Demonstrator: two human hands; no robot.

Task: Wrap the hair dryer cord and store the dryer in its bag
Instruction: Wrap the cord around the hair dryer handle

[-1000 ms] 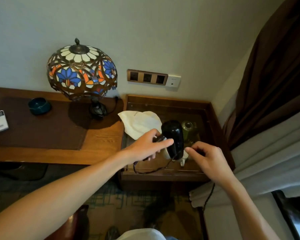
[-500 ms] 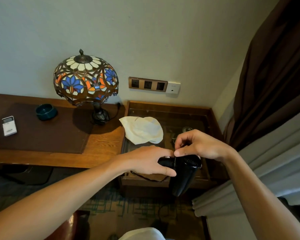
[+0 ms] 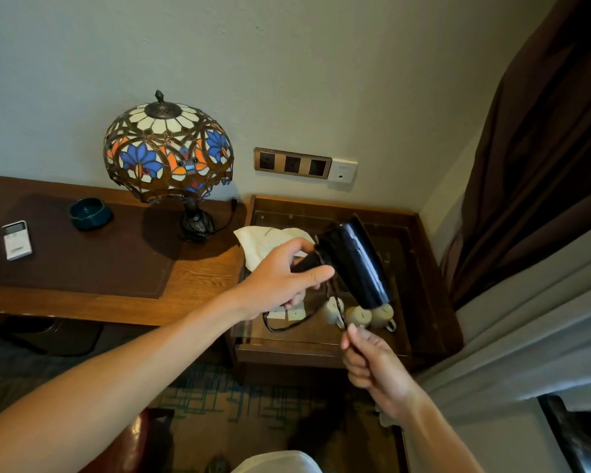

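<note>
We're barely started: left hand (image 3: 280, 285) grips the dryer (image 3: 352, 264) handle above the side table (image 3: 434, 274), right hand (image 3: 372, 361) pinches the cord (image 3: 287, 326), which hangs loose. Bag (image 3: 267, 242) lies empty behind.

Unreadable print on white bag (image 3: 267, 238)

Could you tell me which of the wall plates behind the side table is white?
The small plate at the right end; the three sockets beside it share a bronze frame.
</note>
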